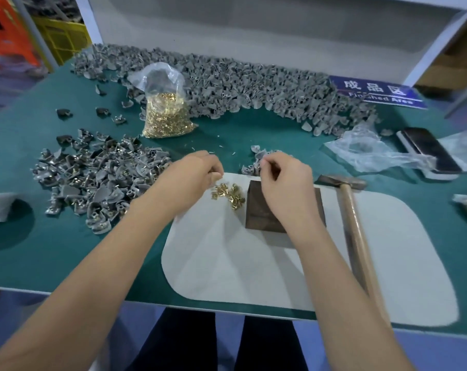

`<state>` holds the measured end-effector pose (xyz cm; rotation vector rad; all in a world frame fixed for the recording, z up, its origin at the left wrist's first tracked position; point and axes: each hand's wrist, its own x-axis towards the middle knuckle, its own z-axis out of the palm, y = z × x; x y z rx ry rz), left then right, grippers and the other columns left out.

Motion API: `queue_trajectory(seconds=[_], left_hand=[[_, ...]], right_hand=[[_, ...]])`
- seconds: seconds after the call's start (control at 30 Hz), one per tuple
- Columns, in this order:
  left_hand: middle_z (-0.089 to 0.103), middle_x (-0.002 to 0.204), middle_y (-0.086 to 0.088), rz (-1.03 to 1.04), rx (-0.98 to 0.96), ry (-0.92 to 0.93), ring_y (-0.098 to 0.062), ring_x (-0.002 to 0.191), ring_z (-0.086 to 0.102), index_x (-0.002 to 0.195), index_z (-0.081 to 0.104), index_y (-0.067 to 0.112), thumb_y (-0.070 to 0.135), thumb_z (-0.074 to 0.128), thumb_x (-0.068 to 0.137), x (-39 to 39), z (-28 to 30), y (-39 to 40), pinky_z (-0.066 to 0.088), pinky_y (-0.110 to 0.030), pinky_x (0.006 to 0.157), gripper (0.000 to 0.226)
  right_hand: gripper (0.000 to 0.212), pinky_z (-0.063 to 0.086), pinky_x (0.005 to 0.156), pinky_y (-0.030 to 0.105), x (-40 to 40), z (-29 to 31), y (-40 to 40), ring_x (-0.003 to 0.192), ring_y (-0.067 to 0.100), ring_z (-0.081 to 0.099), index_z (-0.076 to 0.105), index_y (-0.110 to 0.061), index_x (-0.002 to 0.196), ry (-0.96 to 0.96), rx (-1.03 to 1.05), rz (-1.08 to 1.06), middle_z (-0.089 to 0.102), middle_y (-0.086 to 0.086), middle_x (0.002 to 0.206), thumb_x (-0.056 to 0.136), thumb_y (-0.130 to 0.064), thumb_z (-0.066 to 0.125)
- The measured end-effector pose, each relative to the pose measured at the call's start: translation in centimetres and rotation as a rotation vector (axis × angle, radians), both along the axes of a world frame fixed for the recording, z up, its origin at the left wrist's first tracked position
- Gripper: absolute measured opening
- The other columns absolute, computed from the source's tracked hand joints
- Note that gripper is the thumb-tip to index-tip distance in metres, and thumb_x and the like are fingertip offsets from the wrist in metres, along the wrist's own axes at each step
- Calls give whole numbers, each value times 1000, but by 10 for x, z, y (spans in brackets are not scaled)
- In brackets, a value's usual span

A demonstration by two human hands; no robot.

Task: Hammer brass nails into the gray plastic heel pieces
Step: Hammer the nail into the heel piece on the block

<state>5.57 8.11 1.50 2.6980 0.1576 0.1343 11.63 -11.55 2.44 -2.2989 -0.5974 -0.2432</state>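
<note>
Gray plastic heel pieces lie banked across the worktop beyond both hands, with a nailed-looking heap outside the left hand.

The left hand hangs with fingers curled over a small scatter of brass nails on the white mat; whether it already pinches one cannot be told. The right hand, fingers curled over the dark block, seems to pinch something small, hidden from view. A hammer rests untouched just outside the right hand; a bag of nails stands beyond the left. The step in hand looks like seating a nail: it would go best with the piece flat on the block and the nail upright before the hammer is lifted.
</note>
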Motion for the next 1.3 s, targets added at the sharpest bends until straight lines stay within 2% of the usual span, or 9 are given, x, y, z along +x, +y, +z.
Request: queue_trajectory(seconds=[0.13,0.2,0.3,0.37,0.47,0.57,0.7,1.07,1.3], left_hand=[[65,90,17,-19,-400,-210,8,83,59,99,67,23,24,60,102,19,8,-31,43,-7,72,8],[67,87,17,-47,-488,-220,12,77,58,98,70,19,23,61,102,30,10,-43,43,-7,70,11],[74,95,10,-80,-550,-194,-2,93,66,96,73,20,24,61,102,44,11,-51,50,-17,78,14],[75,92,12,-80,-616,-187,0,93,67,93,75,19,27,62,102,48,6,-50,50,-20,75,17],[74,84,16,-90,-705,-192,11,81,63,95,77,16,30,63,101,47,-1,-46,45,-12,73,21],[72,98,21,-81,-525,-229,7,94,63,109,74,23,25,62,102,43,-7,-36,49,-16,82,15],[66,112,15,-41,-126,-153,-10,105,49,127,65,28,24,63,98,39,-17,-17,48,-35,93,29],[62,105,8,-32,-159,-181,-18,106,49,126,70,29,39,66,96,49,-27,-23,49,-43,92,33],[62,99,15,-40,-145,-226,-9,94,45,114,68,30,27,70,93,49,-24,-33,48,-39,85,21]], right_hand=[[10,49,83,16,4,0,-6,88,4,66,76,-14,100,95,255,28,74,-8,91,92,-10,71],[14,52,82,17,8,1,-12,88,3,68,77,-15,101,161,363,43,75,-9,90,89,-8,74],[14,59,86,38,13,0,-16,88,12,70,79,-17,99,221,442,30,76,-6,88,90,-7,74],[13,60,83,47,15,-1,-16,87,16,71,79,-18,97,248,490,16,76,-5,87,90,-7,75],[10,63,73,41,16,-3,-14,81,12,71,79,-18,93,250,495,26,76,-7,83,91,-9,74],[12,57,61,22,17,-5,-13,71,10,68,76,-18,89,264,560,-24,73,-8,78,94,-9,71],[14,56,61,21,17,-5,-16,65,11,66,73,-21,87,321,686,-104,70,-9,77,96,-12,69],[15,53,60,18,13,-2,-15,70,19,68,72,-25,87,318,701,-94,70,-8,79,96,-13,69],[14,51,59,16,9,2,-15,75,26,69,71,-25,88,305,702,-86,71,-6,83,96,-13,69]])
